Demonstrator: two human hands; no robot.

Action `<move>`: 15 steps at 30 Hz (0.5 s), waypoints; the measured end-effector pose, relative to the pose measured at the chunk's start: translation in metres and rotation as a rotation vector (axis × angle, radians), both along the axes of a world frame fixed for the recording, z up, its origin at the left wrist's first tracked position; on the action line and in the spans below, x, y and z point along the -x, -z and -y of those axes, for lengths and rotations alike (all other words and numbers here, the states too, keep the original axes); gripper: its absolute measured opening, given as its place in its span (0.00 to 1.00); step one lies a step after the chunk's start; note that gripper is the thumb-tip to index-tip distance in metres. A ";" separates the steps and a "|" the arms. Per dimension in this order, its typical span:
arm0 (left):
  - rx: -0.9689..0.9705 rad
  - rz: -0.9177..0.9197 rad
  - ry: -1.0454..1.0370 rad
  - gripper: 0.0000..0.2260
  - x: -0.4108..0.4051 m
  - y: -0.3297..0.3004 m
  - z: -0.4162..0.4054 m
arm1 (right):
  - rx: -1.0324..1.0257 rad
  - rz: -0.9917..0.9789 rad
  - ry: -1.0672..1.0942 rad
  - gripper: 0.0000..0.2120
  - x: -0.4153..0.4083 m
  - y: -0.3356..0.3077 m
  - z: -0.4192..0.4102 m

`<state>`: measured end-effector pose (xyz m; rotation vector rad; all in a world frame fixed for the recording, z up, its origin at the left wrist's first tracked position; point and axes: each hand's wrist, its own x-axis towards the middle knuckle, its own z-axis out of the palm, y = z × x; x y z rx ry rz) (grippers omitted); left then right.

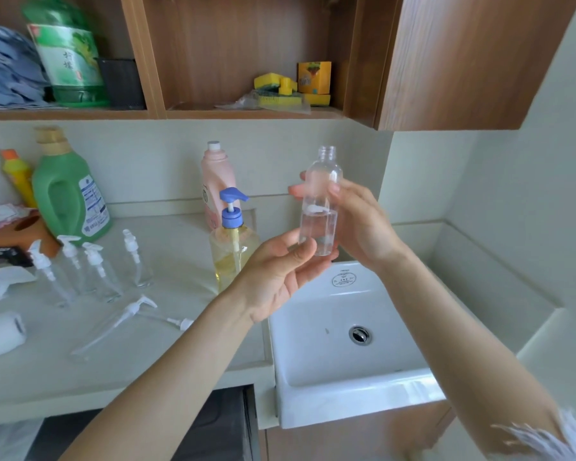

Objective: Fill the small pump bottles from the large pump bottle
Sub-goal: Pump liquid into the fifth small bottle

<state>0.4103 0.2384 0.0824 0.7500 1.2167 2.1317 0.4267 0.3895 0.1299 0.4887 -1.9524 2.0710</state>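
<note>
My right hand (356, 224) grips a small clear bottle (321, 201) upright above the sink's back edge; its neck is uncapped and clear liquid fills about its lower third. My left hand (280, 274) is cupped under the bottle's base, fingers touching it. The large pump bottle (231, 251) with yellow liquid and a blue pump stands on the counter just left of my hands. Several small empty pump bottles (90, 267) stand further left. A loose white pump head (137, 309) and another one (180, 323) lie on the counter in front.
A white sink (340, 371) sits below my hands. Behind on the counter stand a pink bottle (217, 181), a green detergent jug (67, 191) and a yellow bottle (19, 178). A white roll (0, 334) lies at the left edge. Shelves overhead hold sponges and a green bottle.
</note>
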 end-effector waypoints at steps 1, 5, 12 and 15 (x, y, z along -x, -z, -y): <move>0.004 0.020 -0.057 0.21 0.000 -0.001 -0.001 | -0.009 0.001 0.025 0.15 0.001 0.001 0.000; 0.152 -0.107 -0.413 0.18 0.003 -0.003 -0.005 | -0.177 -0.036 0.260 0.12 0.006 0.010 0.004; 0.492 -0.551 -0.688 0.20 0.014 -0.006 0.008 | -0.338 -0.034 0.404 0.10 0.017 0.021 0.012; 0.861 -0.671 -0.526 0.15 0.051 -0.035 0.049 | -0.295 0.040 0.397 0.16 0.030 0.039 0.010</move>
